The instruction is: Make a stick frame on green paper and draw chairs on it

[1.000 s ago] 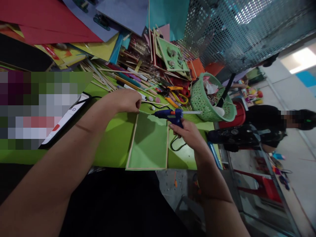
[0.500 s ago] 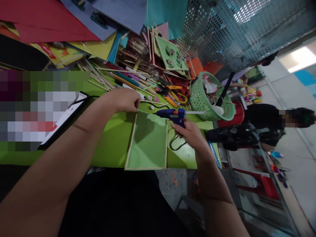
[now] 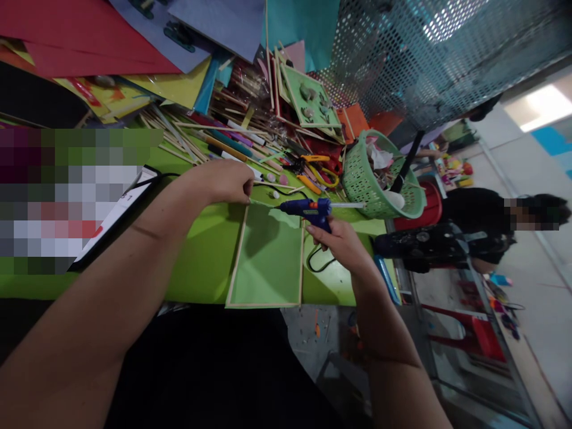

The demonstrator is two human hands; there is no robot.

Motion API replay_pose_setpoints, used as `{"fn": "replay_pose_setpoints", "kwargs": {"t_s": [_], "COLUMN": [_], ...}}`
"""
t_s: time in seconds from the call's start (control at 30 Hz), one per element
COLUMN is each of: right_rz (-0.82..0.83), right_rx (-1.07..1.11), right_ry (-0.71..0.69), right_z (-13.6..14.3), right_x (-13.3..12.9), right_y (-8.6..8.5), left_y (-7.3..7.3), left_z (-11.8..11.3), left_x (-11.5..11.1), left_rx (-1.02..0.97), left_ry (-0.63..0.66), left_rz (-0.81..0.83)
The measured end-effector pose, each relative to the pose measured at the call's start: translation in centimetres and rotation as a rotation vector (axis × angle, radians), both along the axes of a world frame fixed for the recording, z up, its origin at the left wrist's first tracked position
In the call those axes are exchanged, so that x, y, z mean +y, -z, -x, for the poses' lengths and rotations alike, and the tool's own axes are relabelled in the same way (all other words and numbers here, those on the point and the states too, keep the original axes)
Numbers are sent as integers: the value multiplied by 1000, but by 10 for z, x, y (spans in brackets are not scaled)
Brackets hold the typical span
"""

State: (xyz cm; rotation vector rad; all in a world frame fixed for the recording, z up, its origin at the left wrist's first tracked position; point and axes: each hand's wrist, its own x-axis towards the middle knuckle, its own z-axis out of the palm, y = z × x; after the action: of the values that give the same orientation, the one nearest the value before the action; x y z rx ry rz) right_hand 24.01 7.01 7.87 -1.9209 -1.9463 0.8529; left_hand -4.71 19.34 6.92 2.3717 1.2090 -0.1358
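A blue hot glue gun (image 3: pixel 308 208) lies level in my right hand (image 3: pixel 337 238), whose fingers are wrapped round its handle. Its nozzle points left, at a wavy-edged strip of green paper (image 3: pixel 286 219). My left hand (image 3: pixel 230 182) pinches the strip's left end; the fingertips are partly hidden behind the hand. Below the strip is a light green sheet (image 3: pixel 268 268), edged with thin wooden sticks, at the table's front edge. A clear glue stick (image 3: pixel 353 205) pokes out of the gun's back, and its black cord (image 3: pixel 313 265) loops below.
A green plastic basket (image 3: pixel 353 173) stands right of the tools. Scissors (image 3: pixel 322 170), pens, wooden sticks and a framed green card (image 3: pixel 308 95) crowd the back of the green table (image 3: pixel 196 268). A tablet-like device (image 3: pixel 120 214) lies left. A person in black (image 3: pixel 469 226) is at far right.
My right hand has moved the glue gun slightly left, bringing the nozzle along the paper strip towards my left hand. The left hand stays in place.
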Motion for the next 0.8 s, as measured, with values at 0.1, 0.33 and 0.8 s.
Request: {"fn": "replay_pose_setpoints", "kwargs": {"t_s": [0.1, 0.33, 0.8], "right_rz": [-9, -19, 16], "right_rx": [-20, -24, 16], "right_ry": [-5, -5, 47], "right_z": [0, -5, -4], "right_x": [0, -2, -1], "right_y": [-1, 0, -1], "left_y": [0, 2, 4], "left_z": [0, 0, 0], "left_x": [0, 1, 2], "left_rx": [8, 23, -4], "left_ry": [3, 5, -9], "left_rz": [1, -2, 20]}}
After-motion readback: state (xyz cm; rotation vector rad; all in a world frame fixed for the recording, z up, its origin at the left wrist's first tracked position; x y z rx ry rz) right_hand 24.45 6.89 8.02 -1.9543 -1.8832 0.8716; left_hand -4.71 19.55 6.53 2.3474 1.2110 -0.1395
